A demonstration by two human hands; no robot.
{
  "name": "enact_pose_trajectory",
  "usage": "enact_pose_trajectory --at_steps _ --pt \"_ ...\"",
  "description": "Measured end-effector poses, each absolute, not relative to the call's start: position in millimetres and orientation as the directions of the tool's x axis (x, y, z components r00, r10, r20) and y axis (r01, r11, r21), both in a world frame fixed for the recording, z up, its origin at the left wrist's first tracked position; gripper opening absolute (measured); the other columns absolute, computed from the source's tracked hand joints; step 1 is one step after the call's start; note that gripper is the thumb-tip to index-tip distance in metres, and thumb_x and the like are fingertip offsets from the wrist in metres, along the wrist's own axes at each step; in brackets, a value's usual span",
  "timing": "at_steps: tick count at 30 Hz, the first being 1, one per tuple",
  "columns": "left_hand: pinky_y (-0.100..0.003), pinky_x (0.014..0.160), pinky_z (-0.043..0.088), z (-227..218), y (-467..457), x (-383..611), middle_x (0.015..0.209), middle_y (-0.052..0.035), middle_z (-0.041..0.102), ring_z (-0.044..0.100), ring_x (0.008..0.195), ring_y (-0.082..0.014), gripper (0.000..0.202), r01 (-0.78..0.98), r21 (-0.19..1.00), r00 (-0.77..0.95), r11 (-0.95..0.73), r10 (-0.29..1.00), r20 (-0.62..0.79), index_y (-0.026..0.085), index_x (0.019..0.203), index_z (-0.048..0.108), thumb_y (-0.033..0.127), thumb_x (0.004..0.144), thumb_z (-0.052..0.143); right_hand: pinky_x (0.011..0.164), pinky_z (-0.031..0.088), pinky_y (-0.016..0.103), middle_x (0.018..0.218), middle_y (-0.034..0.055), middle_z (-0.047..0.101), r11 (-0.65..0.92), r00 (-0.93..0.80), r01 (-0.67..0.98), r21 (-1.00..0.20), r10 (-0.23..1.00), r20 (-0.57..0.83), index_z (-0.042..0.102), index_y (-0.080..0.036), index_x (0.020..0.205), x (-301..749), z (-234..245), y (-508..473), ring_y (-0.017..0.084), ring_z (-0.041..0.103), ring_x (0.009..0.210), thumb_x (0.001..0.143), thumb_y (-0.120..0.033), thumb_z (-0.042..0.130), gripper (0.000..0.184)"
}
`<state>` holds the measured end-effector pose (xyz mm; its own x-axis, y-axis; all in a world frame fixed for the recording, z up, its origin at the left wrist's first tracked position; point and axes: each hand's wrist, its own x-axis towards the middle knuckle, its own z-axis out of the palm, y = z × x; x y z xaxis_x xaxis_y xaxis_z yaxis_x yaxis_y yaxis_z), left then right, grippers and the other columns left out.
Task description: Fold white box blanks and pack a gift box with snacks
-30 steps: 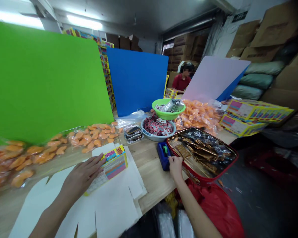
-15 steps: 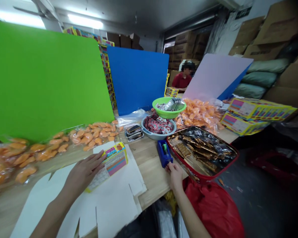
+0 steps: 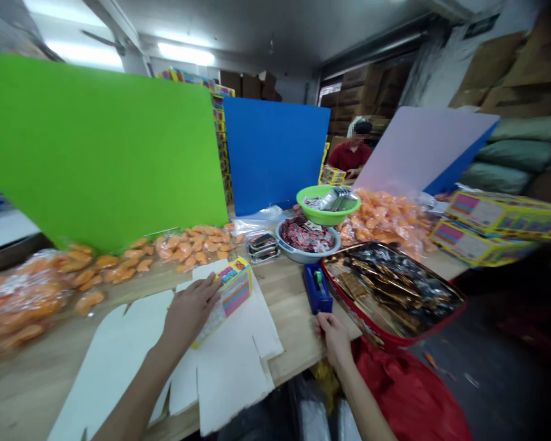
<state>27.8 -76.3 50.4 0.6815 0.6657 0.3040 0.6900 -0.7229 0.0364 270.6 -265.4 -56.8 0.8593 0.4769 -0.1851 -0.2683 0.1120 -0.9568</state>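
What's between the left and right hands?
Head view: from left hand to right hand lies a white cardboard sheet, then wooden table.

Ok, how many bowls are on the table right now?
2: a green plastic bowl holding metal utensils and packets, toward the back, and a pale blue-rimmed basin of red-wrapped packets just in front of it. Others could be hidden behind the piled goods.

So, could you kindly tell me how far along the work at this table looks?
Done: closed printed boxes look finished, stacked at right. In hand: the left hand rests on a printed box on slotted white card; the right hand sits near a blue tape dispenser. Left: a red-rimmed tray of wrapped snacks remains full.
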Motion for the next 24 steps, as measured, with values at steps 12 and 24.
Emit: enact_pose_trajectory --at_steps 12,24 --pt "-0.037 0.081 0.045 53.9 -94.4 36.2 0.13 -0.0001 0.049 0.05 0.11 -0.0201 0.033 0.743 0.008 0.629 -0.669 0.702 0.335 0.027 0.118 0.05 0.028 0.087 0.039 0.041 0.028 0.019 0.049 -0.006 0.051 0.18 0.414 -0.419 -0.89 0.91 -0.011 0.057 -0.016 0.099 161.5 42.7 -153.6 0.007 0.042 0.042 0.061 -0.033 0.069 0.044" --pt "-0.038 0.079 0.044 47.9 -92.4 36.4 0.129 -0.0008 0.05 0.049 0.109 -0.0205 0.032 0.734 0.017 0.631 -0.679 0.69 0.355 0.027 0.118 0.048 0.028 0.087 0.038 0.033 0.028 0.016 0.043 -0.0109 0.05 0.165 0.607 -0.308 -0.937 0.792 -0.06 0.032 -0.022 0.093 143.3 24.4 -115.3 0.01 0.044 0.035 0.056 -0.035 0.072 0.056"
